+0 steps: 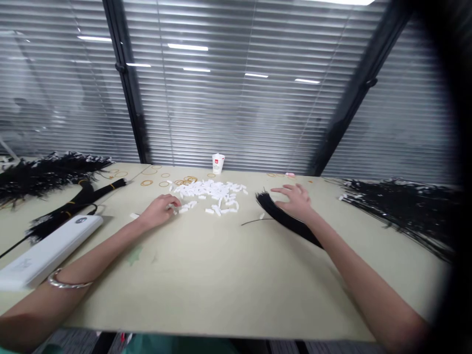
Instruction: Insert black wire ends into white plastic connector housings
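My left hand (159,211) rests low over the table at the near left edge of a pile of small white plastic pieces (210,189). Its thumb and fingers are curled together, and a bit of white shows at the fingertips, apparently one such piece. On the right, my right hand (296,200) has its fingers spread beside and partly over a bundle of thin black wires (283,219), not closed around it. One single black wire (257,221) sticks out to the left of the bundle, close to a loose white piece (262,216).
A paper cup (218,163) stands at the back, near yellow rubber bands (190,180). Tied black wire bundles (73,204) and a white power bank (51,250) lie left. Large heaps of black wires occupy the far left (47,174) and right (405,206). Blinds rise behind the table.
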### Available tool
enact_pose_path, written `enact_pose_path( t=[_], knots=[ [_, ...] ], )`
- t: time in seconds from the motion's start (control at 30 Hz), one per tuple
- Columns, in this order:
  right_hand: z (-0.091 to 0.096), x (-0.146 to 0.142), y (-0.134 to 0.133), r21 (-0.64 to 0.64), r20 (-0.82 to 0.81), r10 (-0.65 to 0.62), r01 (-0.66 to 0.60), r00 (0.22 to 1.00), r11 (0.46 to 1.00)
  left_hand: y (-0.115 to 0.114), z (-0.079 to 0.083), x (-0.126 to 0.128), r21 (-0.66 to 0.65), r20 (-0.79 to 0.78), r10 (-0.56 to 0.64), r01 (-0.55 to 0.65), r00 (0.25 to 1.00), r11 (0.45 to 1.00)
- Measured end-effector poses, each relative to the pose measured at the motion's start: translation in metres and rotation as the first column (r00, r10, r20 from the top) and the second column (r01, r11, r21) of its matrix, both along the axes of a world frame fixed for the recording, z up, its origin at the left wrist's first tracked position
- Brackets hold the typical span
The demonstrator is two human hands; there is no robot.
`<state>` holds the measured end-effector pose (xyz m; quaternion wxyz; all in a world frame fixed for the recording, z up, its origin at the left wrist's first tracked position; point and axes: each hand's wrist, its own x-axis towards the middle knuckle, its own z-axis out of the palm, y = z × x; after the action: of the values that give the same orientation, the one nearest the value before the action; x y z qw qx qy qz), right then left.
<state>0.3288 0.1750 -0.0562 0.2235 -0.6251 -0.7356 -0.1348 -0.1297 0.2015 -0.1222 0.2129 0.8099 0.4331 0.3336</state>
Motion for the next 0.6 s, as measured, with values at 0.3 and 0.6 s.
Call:
enact_pose_path(
  t=[0.3,0.6],
  knots=[
    [-0.019,-0.087,-0.042,-0.286,0.024,0.431,-0.407,0.902,0.868,-0.012,0.005,0.012,0.075,-0.155,-0.059,0.071,0.986,0.995],
    [-0.024,-0.114,-0.056,-0.238,-0.008,0.475,-0.463,0.880,0.854,-0.034,0.017,0.033,0.114,-0.256,-0.083,0.116,0.963,0.987]
  ],
)
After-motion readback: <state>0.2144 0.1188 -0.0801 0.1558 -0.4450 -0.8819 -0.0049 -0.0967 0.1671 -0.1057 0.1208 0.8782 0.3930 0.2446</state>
